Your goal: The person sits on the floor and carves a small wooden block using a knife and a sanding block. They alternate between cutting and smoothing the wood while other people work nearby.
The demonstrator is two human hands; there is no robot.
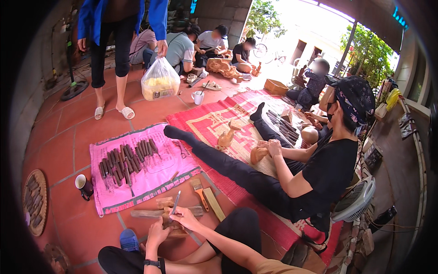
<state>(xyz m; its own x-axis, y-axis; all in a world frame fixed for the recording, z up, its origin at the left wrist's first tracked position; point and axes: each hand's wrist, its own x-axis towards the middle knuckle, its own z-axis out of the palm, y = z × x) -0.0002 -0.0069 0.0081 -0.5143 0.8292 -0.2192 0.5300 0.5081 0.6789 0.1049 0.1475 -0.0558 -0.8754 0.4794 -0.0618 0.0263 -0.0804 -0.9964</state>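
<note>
Over red tiles (pixel 82 237), the right hand (pixel 186 219) pinches a tool (pixel 176 201), the left hand (pixel 158 232) clasping a wooden piece (pixel 178 233) seemingly roughed-out but unfinished.

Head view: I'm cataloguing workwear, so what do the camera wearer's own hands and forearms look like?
The left hand and right hand are bare, without gloves. A dark wristband, possibly a watch, circles the left wrist. The right forearm is uncovered up to a tan fabric sleeve; no left sleeve shows.
</note>
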